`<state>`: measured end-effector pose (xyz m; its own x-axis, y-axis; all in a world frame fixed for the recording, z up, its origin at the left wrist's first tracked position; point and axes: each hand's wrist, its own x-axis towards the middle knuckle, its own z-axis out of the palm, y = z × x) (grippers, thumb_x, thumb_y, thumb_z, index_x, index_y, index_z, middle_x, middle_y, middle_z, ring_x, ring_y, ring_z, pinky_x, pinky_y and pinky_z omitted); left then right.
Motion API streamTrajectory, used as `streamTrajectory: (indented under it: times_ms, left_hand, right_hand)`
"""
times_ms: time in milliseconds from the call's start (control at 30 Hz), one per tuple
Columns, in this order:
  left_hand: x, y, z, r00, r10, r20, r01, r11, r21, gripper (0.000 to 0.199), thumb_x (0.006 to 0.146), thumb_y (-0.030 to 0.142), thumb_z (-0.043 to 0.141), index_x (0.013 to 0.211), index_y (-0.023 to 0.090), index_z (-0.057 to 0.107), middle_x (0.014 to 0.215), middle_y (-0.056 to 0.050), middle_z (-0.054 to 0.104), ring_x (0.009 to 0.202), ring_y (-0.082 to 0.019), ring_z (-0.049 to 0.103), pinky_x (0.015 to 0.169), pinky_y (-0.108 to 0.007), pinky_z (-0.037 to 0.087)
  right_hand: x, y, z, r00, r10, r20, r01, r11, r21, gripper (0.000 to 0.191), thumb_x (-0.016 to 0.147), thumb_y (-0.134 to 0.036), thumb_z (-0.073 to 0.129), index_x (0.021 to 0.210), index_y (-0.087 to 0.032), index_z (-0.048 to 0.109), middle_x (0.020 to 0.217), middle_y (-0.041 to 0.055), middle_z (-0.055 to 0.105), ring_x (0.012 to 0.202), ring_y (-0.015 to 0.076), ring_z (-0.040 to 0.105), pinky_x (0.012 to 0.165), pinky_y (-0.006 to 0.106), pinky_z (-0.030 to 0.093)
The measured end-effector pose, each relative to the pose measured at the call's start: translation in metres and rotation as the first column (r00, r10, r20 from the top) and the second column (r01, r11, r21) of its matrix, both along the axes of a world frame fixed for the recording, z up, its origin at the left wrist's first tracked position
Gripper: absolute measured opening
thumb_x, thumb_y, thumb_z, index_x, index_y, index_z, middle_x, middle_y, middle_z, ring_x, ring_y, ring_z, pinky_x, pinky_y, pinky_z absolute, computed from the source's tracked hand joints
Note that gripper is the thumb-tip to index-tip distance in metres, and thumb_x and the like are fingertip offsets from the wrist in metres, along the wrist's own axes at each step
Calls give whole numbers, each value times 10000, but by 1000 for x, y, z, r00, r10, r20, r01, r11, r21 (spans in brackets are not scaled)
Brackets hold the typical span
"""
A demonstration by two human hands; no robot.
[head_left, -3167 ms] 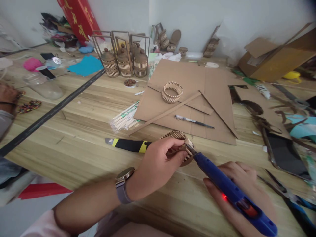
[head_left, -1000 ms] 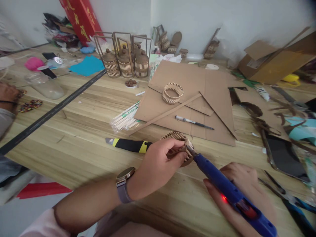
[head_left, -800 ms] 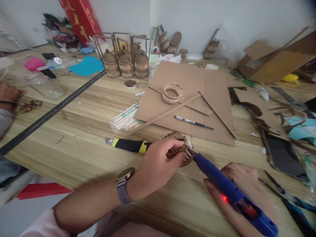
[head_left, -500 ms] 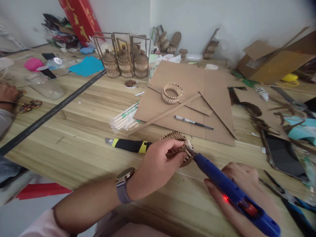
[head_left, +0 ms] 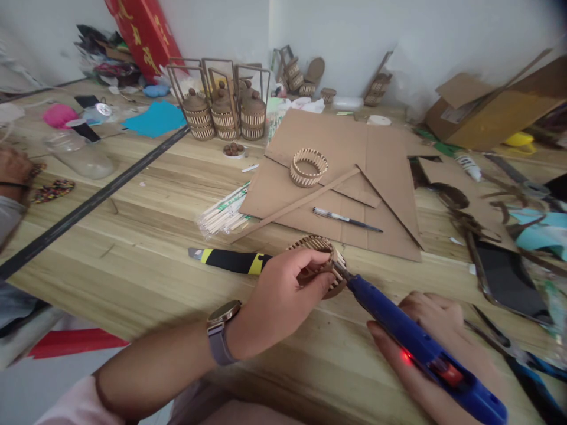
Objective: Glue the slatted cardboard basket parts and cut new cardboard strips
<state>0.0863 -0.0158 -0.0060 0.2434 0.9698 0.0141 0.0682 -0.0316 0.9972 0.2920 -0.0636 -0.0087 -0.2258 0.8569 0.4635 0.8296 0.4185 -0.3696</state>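
Observation:
My left hand (head_left: 287, 289), with a watch on its wrist, pinches the rim of a round slatted ring (head_left: 312, 243) of light sticks and brown strips. My right hand (head_left: 443, 342) grips a blue glue gun (head_left: 411, 336) with a red light glowing on its side. The gun's metal tip meets the ring's right side, close to my left fingertips. A black and yellow utility knife (head_left: 233, 260) lies just left of the ring, its far end behind my left hand. Beyond them a second slatted ring (head_left: 309, 167) stands on cardboard (head_left: 390, 183).
A pen (head_left: 348, 219) lies on the cardboard, wrapped sticks (head_left: 225, 211) beside it. Lantern-like models (head_left: 225, 112) stand at the back. At the right are a phone (head_left: 509, 277), pliers (head_left: 509, 348) and a cardboard box (head_left: 491, 118). Another person's hand (head_left: 15, 168) rests at the left edge.
The rear end of the glue gun has shifted very slightly down and right. My left hand and the ring stay in place.

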Motion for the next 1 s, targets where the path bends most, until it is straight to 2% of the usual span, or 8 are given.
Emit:
streamTrajectory:
  times_ms: [100, 200, 300, 433, 567, 700, 800, 1000]
  left_hand:
    - [0, 0, 0, 1000, 3, -1, -3, 1000, 9, 136, 881, 183, 648, 985, 149, 729, 922, -45, 772, 846, -165, 724, 748, -243, 579]
    - [0, 0, 0, 1000, 6, -2, -6, 1000, 10, 129, 881, 183, 652, 980, 153, 728, 918, -42, 773, 843, -163, 725, 736, -238, 578]
    - [0, 0, 1, 1000, 6, -7, -5, 1000, 2, 119, 883, 195, 655, 969, 156, 728, 904, -41, 772, 842, -167, 725, 721, -237, 578]
    - [0, 0, 0, 1000, 6, 8, -6, 1000, 15, 125, 886, 207, 656, 976, 154, 726, 905, -41, 770, 841, -166, 724, 737, -246, 581]
    - [0, 0, -1, 1000, 15, 14, -16, 1000, 22, 117, 885, 199, 660, 974, 158, 724, 903, -37, 769, 829, -161, 722, 720, -238, 576]
    - [0, 1, 0, 1000, 14, 7, -14, 999, 29, 118, 884, 195, 659, 973, 156, 726, 900, -37, 769, 826, -156, 717, 705, -228, 564]
    - [-1, 1, 1, 1000, 14, -20, -14, 999, 41, 120, 883, 199, 658, 969, 155, 729, 892, -36, 768, 819, -154, 713, 691, -221, 552]
    - [-3, 2, 2, 1000, 29, -12, -28, 998, 48, 159, 887, 235, 659, 1007, 156, 730, 926, -33, 770, 836, -151, 707, 704, -221, 544]
  right_hand:
    - [2, 1, 1, 999, 45, 21, -45, 999, 2, 264, 912, -360, 616, 700, -274, 486, 593, -25, 522, 553, 186, 510, 646, 379, 404]
    - [1, 1, 4, 1000, 1, 26, -1, 1000, -17, 277, 934, -384, 583, 706, -271, 475, 597, -17, 525, 572, 192, 525, 647, 382, 409]
    - [0, 0, 6, 999, 20, 47, -18, 999, -51, 269, 934, -366, 582, 709, -270, 470, 607, -17, 533, 583, 194, 539, 647, 380, 416]
    - [1, 1, 6, 999, 18, 34, -18, 1000, -17, 272, 946, -374, 571, 715, -277, 466, 600, -22, 525, 576, 191, 525, 637, 377, 407]
    - [1, 1, 3, 999, 20, 38, -18, 999, -43, 286, 944, -372, 574, 696, -274, 473, 586, -23, 521, 552, 182, 509, 625, 375, 398]
    - [0, -2, -5, 998, -44, 46, 45, 999, -17, 329, 976, -446, 511, 704, -275, 436, 600, -17, 497, 589, 203, 520, 619, 381, 379]
    - [0, -3, -9, 997, -53, 49, 53, 999, -7, 313, 974, -404, 515, 707, -275, 417, 602, -14, 490, 608, 204, 501, 628, 377, 371]
    - [11, 5, 0, 997, 42, 67, -43, 999, 23, 252, 930, -317, 597, 712, -277, 476, 594, -31, 526, 546, 188, 524, 617, 367, 423]
